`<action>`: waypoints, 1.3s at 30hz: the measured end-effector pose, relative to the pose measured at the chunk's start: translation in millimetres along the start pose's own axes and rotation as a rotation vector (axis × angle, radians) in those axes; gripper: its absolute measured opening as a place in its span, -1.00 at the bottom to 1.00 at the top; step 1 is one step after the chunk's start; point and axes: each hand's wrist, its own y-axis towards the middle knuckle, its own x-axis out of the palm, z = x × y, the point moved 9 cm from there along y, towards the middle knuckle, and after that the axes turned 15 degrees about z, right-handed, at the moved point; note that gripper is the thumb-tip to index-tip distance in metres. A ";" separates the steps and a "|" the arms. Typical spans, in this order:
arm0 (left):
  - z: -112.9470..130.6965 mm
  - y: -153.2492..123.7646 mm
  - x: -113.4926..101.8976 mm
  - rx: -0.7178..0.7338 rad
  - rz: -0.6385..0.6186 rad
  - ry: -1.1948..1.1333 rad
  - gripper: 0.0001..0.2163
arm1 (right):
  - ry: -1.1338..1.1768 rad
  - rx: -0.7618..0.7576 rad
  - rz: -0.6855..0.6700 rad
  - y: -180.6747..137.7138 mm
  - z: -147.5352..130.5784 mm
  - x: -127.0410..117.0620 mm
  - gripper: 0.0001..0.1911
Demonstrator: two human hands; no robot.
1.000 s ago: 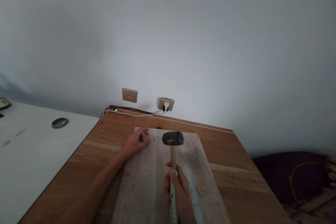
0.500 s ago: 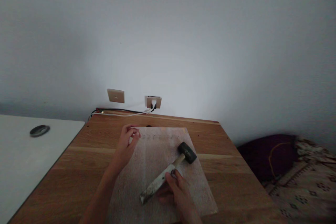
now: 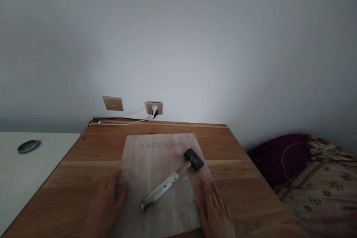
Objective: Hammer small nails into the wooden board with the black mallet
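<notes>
A hammer (image 3: 161, 190) with a black head and a worn, white-coated handle lies slantwise on a pale wooden board (image 3: 156, 163). Its head points to the far right, its handle end to the near left. Along the board's far edge runs a row of several small nails or marks, too small to tell which. My left hand (image 3: 104, 204) is at the board's left edge, thumb apart from the fingers, slightly blurred. At the right edge, my right hand (image 3: 216, 214) lies with fingers stretched out and touching the board. Neither hand holds the hammer.
The board rests on a brown wooden table (image 3: 240, 189) against a wall. Cables (image 3: 122, 122) run along its back edge to a wall socket (image 3: 154, 108). To the left, a white surface (image 3: 33, 178) carries a dark oval object (image 3: 29, 146). Patterned fabric (image 3: 320, 193) and a purple cushion-like thing (image 3: 281, 156) are on the right.
My right hand has let go of the hammer and moved to the board's right edge. My left hand has come back toward me from the far left corner. The view has shifted slightly.
</notes>
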 end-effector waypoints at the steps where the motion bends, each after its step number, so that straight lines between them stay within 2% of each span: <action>1: 10.1 0.7 6.2 0.015 -0.027 -0.014 -0.47 | -0.030 0.024 -0.001 -1.0 9.5 0.3 -0.34; 4: 49.9 -3.3 32.5 0.095 -0.121 -0.108 -0.54 | -0.090 0.079 0.001 0.6 54.2 -3.8 -0.41; 6: 84.5 -11.9 54.1 0.193 -0.198 -0.201 -0.60 | -0.092 -0.006 0.003 4.0 88.6 -8.3 -0.49; 8: 120.2 -23.2 73.4 0.297 -0.268 -0.280 -0.66 | -0.101 -0.071 0.047 8.3 130.9 -19.3 -0.47; 11: 164.6 -34.5 86.0 0.379 -0.276 -0.406 -0.71 | -0.115 -0.078 0.087 13.9 194.9 -39.3 -0.47; 14: 194.2 -37.7 83.7 0.333 -0.291 -0.669 -0.78 | -0.201 -0.002 0.114 14.4 240.4 -56.9 -0.51; 16: 203.7 -36.6 84.1 0.198 -0.379 -0.898 -0.81 | -0.295 0.022 0.086 9.7 253.2 -57.9 -0.52; 19: 209.2 -33.3 86.5 -0.051 -0.532 -1.177 -0.69 | -0.453 -0.014 0.004 -1.7 252.9 -46.2 -0.52; 21: 210.7 -29.0 81.3 -0.144 -0.563 -1.283 -0.64 | -0.532 -0.039 -0.027 -8.4 249.5 -39.3 -0.51; 25: 210.8 -19.2 55.2 -0.194 -0.512 -1.373 -0.61 | -0.571 -0.019 -0.061 -11.4 246.6 -35.3 -0.45; 28: 211.0 -14.1 29.9 -0.190 -0.457 -1.407 -0.64 | -0.528 -0.031 -0.121 -6.9 231.7 -29.0 -0.45; 31: 215.3 -12.6 6.3 -0.148 -0.446 -1.470 -0.67 | -0.452 -0.041 -0.108 -0.9 197.5 -23.5 -0.46; 35: 220.6 -15.4 -19.3 -0.054 -0.460 -1.538 -0.68 | -0.330 -0.058 -0.029 3.0 136.0 -19.0 -0.42; 39: 218.7 -20.7 -36.4 0.006 -0.442 -1.507 -0.67 | -0.248 -0.106 -0.051 1.9 79.3 -13.2 -0.42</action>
